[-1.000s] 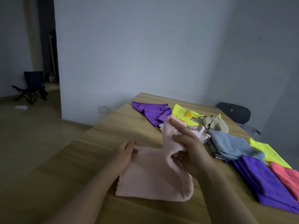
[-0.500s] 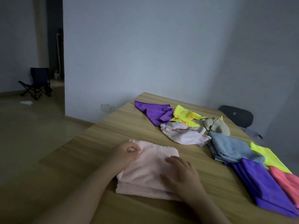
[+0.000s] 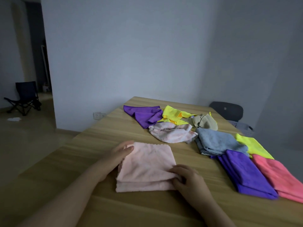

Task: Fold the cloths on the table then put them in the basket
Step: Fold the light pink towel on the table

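Pink cloth (image 3: 146, 166): soft, limp. Left hand (image 3: 123, 150) flat at ten o'clock; right hand (image 3: 186, 179) apparently pinches four o'clock fold; lift there.

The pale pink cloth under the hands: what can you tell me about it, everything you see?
The pale pink cloth looks like soft, fuzzy towelling. It lies on the wooden table, folded into a rectangle, with layered edges showing along its near side. The left hand rests on its far left corner; the right hand grips its near right corner with curled fingers. No other cloth touches it.
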Demonstrator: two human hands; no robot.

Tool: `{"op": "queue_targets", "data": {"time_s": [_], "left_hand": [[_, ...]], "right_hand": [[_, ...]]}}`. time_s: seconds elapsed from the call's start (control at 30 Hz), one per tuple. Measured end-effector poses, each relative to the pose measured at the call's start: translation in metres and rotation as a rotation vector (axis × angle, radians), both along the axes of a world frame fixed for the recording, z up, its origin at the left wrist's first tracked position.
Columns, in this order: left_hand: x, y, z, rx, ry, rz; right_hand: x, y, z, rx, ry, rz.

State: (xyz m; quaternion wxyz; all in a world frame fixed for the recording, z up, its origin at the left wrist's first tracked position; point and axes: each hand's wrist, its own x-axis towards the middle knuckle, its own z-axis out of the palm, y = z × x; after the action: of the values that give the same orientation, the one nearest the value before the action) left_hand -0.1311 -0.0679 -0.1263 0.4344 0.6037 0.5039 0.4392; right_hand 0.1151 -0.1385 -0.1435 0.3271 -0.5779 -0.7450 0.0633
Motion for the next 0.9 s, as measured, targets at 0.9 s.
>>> {"op": "queue_targets", "data": {"time_s": [0.9], "left_hand": [[0.015, -0.036, -0.013, 0.196, 0.252, 0.228]], "right_hand": [[0.004, 0.002, 0.003, -0.059, 0.115, -0.011]]}}
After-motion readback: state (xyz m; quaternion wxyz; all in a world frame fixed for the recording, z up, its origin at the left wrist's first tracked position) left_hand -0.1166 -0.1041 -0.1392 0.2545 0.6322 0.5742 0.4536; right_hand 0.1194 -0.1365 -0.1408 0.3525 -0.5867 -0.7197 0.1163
